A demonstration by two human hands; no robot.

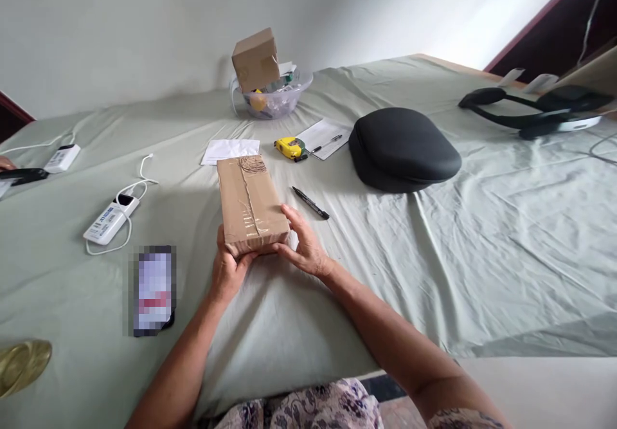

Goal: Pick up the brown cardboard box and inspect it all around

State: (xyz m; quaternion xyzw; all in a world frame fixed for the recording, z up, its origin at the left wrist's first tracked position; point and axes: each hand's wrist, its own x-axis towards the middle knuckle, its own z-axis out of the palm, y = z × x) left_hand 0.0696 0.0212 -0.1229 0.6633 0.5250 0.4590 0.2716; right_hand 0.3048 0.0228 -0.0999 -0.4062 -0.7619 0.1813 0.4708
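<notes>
A brown paper parcel [249,200] sealed with clear tape lies on the pale green cloth [482,236] of the table, in the middle. My left hand [227,267] grips its near left corner, fingers curled under the edge. My right hand [303,244] holds the near right corner, thumb on the side and fingers wrapped round the end. A black pen [310,202] lies just right of the parcel, close to my right hand's fingertips.
A phone [153,291] and a white power bank with cable [110,219] lie to the left. Behind are a white paper [230,151], yellow tape measure [290,148], notepad with pen [324,137], black case [402,150], and a clear bowl [277,101] holding a small box [255,60].
</notes>
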